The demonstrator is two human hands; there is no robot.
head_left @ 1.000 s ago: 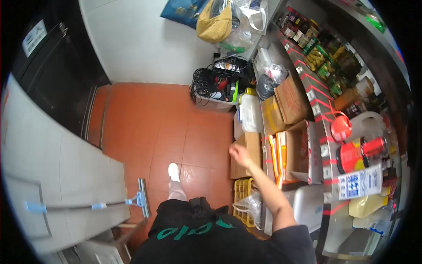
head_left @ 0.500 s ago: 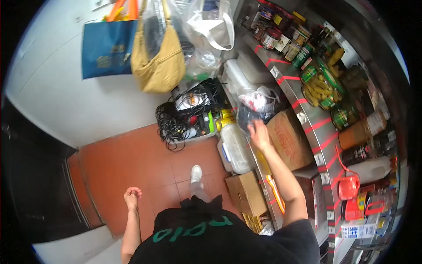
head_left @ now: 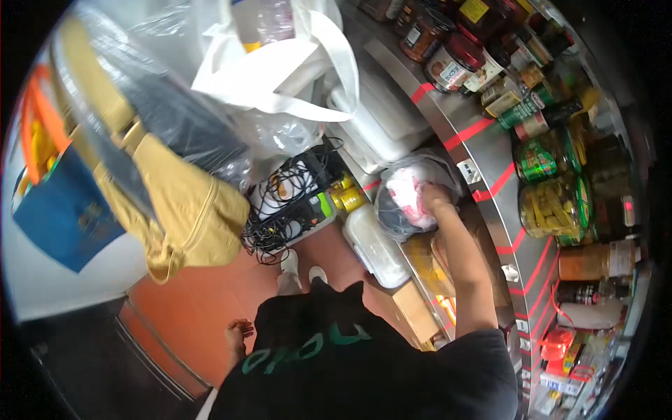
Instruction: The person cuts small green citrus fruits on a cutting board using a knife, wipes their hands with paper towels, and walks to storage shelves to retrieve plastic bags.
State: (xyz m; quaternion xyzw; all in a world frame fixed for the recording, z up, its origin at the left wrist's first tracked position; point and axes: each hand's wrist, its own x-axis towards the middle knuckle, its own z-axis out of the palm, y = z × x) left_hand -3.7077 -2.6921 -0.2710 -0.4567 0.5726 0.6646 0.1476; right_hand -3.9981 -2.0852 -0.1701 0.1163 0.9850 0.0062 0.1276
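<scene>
Right hand (head_left: 436,199) now farther over the plastic bag (head_left: 404,199), fingers partly hidden, grip unclear.

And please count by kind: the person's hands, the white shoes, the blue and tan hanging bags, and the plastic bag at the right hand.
Hands: 2
White shoes: 2
Blue bag: 1
Tan bag: 1
Plastic bag at right hand: 1
Total: 7
</scene>
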